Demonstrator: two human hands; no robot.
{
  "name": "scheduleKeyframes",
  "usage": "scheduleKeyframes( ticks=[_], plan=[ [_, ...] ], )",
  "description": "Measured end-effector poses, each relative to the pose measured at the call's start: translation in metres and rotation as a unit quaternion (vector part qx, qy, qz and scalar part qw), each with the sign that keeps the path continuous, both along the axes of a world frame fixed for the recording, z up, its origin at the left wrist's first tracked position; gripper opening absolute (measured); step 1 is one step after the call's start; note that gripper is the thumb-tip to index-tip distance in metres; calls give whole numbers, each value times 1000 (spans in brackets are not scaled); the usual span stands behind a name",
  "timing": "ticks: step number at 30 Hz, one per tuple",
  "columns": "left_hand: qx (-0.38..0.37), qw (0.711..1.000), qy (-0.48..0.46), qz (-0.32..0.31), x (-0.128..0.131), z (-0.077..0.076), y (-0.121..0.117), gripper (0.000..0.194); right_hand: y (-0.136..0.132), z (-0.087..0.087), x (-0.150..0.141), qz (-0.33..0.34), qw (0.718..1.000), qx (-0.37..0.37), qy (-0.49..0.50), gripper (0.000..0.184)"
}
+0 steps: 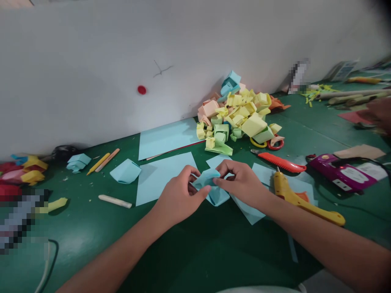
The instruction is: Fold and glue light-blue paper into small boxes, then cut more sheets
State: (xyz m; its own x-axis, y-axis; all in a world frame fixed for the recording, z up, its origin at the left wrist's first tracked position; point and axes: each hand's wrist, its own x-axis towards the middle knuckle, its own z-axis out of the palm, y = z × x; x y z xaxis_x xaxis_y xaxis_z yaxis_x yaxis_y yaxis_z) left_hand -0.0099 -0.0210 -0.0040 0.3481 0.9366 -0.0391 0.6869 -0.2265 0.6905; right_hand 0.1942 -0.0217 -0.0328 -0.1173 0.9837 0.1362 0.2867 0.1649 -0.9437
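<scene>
Between my two hands is a folded piece of light blue paper [216,195], held just above the green table. My left hand [186,193] grips its left side, thumb in front and fingers behind. At its upper right edge, my right hand [236,179] pinches the paper between thumb and fingers. Flat light blue sheets [161,175] lie behind and to the left, and more blue paper [252,213] lies under my right hand. A folded blue paper piece [126,171] and a smaller one [78,162] rest farther left.
A pile of folded paper shapes [241,110] leans near the wall. To the right lie a red cutter [282,162], scissors [275,142], a yellow glue gun [305,199] and a purple power strip [342,173]. Pencils [104,161] and a white stick [115,201] lie left. Another person's hand [380,114] shows far right.
</scene>
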Motion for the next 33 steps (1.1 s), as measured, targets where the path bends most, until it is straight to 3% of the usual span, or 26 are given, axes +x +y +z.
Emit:
scheduleKeyframes(
  ticks=[3, 5, 10, 13, 16, 20, 23, 28, 33],
  plan=[
    [-80, 996, -24, -6, -1, -2, 4, 39, 1, 1, 3, -29, 999, 27, -12, 20],
    [-87, 995, -41, -4, 0, -3, 5, 33, 1, 1, 3, -35, 999, 35, -17, 19],
    [41, 999, 2, 22, 4, 1, 0, 23, 1, -3, 1, -15, 999, 38, -7, 14],
    [149, 986, 78, 2, 4, 0, -3, 21, 2, -4, -1, -10, 999, 40, -8, 14],
    [203, 971, 119, -35, 3, -3, -5, 18, 2, -5, -1, 0, 1000, 17, 11, 12],
    [213, 961, 153, -93, 2, -5, -3, 21, 2, -8, -1, 22, 1000, -3, -8, 10],
    [212, 960, 161, -89, 2, -7, -1, 24, 2, -9, -1, 34, 999, -5, -13, 10],
    [190, 980, 60, -24, 3, -9, 0, 7, 3, -8, -1, 23, 1000, -4, -9, 9],
    [158, 985, 5, -75, 3, -10, 2, 6, 5, -8, -1, 38, 999, -15, 2, 11]
  ],
)
